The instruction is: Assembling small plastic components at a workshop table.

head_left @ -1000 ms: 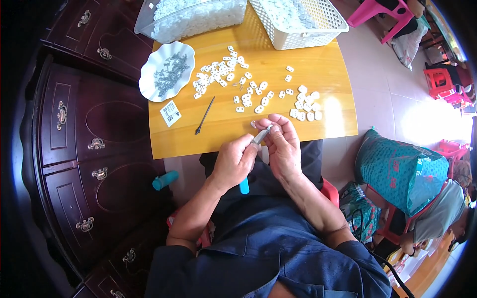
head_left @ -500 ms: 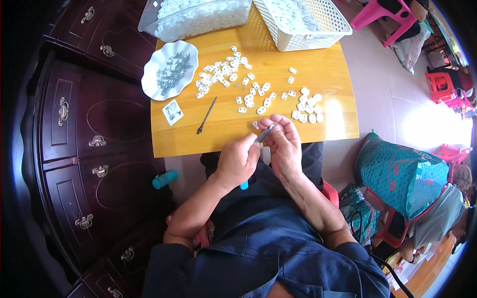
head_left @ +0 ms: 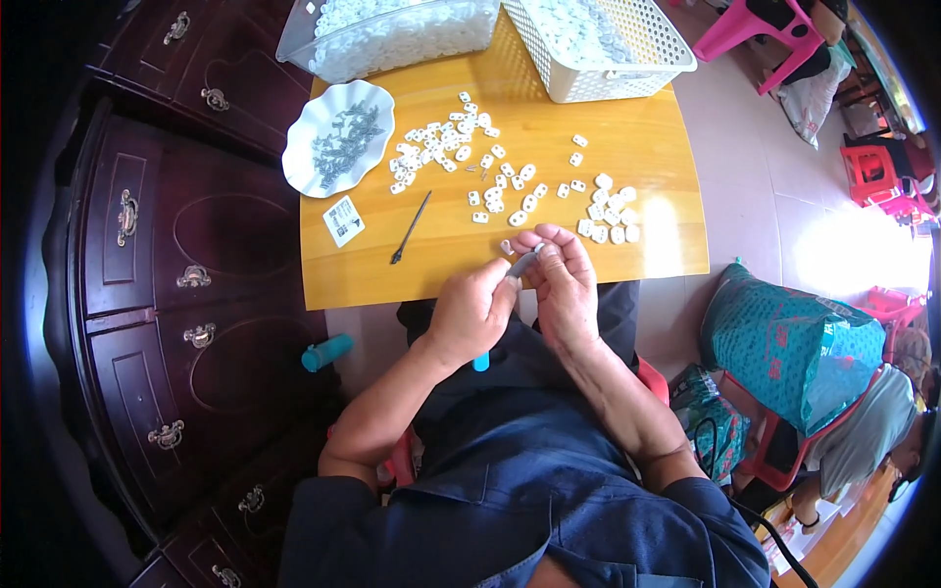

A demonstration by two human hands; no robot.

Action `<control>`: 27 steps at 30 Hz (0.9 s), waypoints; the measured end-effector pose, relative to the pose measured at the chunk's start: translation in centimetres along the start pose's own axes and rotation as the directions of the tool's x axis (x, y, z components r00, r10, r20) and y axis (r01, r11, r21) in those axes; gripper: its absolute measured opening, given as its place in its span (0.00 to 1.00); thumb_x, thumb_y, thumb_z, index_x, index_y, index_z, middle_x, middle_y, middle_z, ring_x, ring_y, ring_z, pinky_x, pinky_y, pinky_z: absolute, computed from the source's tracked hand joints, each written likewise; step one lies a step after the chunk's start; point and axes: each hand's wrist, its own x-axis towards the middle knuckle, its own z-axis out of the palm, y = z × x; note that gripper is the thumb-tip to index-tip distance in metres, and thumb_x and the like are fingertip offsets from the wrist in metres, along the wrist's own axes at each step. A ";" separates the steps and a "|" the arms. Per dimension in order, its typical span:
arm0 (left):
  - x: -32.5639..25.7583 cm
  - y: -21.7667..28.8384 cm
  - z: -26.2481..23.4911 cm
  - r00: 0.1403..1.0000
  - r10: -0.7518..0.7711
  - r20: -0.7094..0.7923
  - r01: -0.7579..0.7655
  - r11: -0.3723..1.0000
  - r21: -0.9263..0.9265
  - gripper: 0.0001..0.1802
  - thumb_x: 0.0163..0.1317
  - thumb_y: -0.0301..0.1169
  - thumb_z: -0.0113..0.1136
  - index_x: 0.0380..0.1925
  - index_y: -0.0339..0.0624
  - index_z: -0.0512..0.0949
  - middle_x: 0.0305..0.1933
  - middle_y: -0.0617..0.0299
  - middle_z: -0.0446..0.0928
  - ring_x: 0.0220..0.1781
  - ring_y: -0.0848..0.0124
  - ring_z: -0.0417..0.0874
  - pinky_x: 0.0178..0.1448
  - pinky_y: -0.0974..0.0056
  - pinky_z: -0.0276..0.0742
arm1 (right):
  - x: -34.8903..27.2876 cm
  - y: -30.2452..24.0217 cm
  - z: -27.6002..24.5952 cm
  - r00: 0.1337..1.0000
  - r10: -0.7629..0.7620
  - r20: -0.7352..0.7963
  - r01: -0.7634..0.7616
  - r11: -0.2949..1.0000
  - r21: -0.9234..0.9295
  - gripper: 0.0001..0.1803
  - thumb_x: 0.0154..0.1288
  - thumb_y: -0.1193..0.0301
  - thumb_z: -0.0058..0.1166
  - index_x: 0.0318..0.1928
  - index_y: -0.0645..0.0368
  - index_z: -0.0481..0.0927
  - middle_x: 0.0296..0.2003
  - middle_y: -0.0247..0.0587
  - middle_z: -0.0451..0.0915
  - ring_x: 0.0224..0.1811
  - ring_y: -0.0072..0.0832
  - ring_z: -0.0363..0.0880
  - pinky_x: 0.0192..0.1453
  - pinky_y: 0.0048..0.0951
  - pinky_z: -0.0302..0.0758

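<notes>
My left hand [head_left: 470, 312] is closed round a tool that looks like a small knife. Its grey blade [head_left: 523, 264] points up toward my right hand, and a bright blue handle end [head_left: 480, 362] sticks out below the fist. Between the thumb and fingers of my right hand [head_left: 567, 294] is a small white plastic piece [head_left: 538, 249], mostly hidden by the fingertips. The blade's tip meets this piece or lies right beside it. Another small white piece [head_left: 507, 247] shows by my right fingertips. Both hands are over the table's front edge.
On the wooden table [head_left: 392, 279] lie scattered white two-hole pieces [head_left: 431, 147], grouped white pieces [head_left: 618, 213], a dark thin screwdriver-like tool [head_left: 412, 227] and a card [head_left: 343, 221]. A scalloped plate [head_left: 294, 162] holds screws. A clear bin [head_left: 392, 54] and a white basket [head_left: 627, 83] stand behind.
The view has shifted very slightly. Both hands keep nearly the same place and grip, with the blade still at the white piece.
</notes>
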 end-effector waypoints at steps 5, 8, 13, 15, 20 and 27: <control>0.8 0.3 -1.1 0.947 -0.296 0.125 0.319 0.914 -0.251 0.08 0.69 0.28 0.53 0.33 0.35 0.77 0.23 0.45 0.78 0.26 0.49 0.82 0.30 0.53 0.74 | -0.2 -0.3 -0.7 0.985 0.153 0.076 -0.151 0.988 -0.031 0.12 0.80 0.75 0.43 0.58 0.62 0.71 0.53 0.46 0.81 0.54 0.32 0.81 0.62 0.32 0.79; 0.9 0.7 -1.6 0.945 -0.284 0.165 0.316 0.923 -0.220 0.09 0.70 0.28 0.53 0.34 0.35 0.77 0.24 0.46 0.78 0.26 0.49 0.81 0.31 0.53 0.74 | -0.2 0.1 -1.0 0.994 0.104 0.043 -0.107 0.992 0.070 0.12 0.78 0.75 0.46 0.58 0.62 0.72 0.54 0.47 0.81 0.59 0.36 0.81 0.61 0.36 0.80; 0.7 1.1 -2.4 0.977 -0.193 0.089 0.197 0.979 -0.044 0.07 0.69 0.30 0.54 0.33 0.38 0.76 0.22 0.43 0.75 0.25 0.42 0.79 0.28 0.49 0.71 | 0.1 -0.7 -1.0 0.987 0.158 0.041 -0.160 0.986 0.053 0.12 0.78 0.74 0.49 0.57 0.61 0.73 0.53 0.44 0.82 0.54 0.31 0.81 0.60 0.32 0.80; 1.0 1.7 -2.4 0.990 -0.125 0.059 0.124 0.992 0.013 0.07 0.69 0.30 0.55 0.33 0.38 0.75 0.21 0.43 0.75 0.25 0.42 0.79 0.28 0.47 0.70 | 0.1 -0.8 -1.0 0.985 0.167 0.042 -0.169 0.985 0.046 0.11 0.78 0.73 0.50 0.57 0.61 0.73 0.52 0.43 0.82 0.49 0.27 0.81 0.58 0.28 0.80; 1.1 2.0 -3.4 0.996 -0.052 0.077 0.038 0.985 0.168 0.07 0.68 0.30 0.56 0.31 0.40 0.74 0.20 0.44 0.75 0.25 0.42 0.80 0.28 0.44 0.70 | 0.2 -1.4 -1.0 0.985 0.162 0.061 -0.165 0.985 0.043 0.11 0.78 0.73 0.51 0.56 0.61 0.74 0.51 0.42 0.83 0.50 0.25 0.82 0.55 0.26 0.80; 1.6 2.3 -4.3 0.988 -0.062 0.143 0.029 0.975 0.219 0.07 0.67 0.29 0.56 0.30 0.39 0.74 0.21 0.45 0.76 0.26 0.44 0.80 0.28 0.47 0.72 | 0.0 -0.9 -1.1 0.989 0.146 0.024 -0.145 0.989 -0.033 0.12 0.78 0.73 0.52 0.57 0.62 0.75 0.52 0.43 0.83 0.45 0.23 0.83 0.52 0.24 0.82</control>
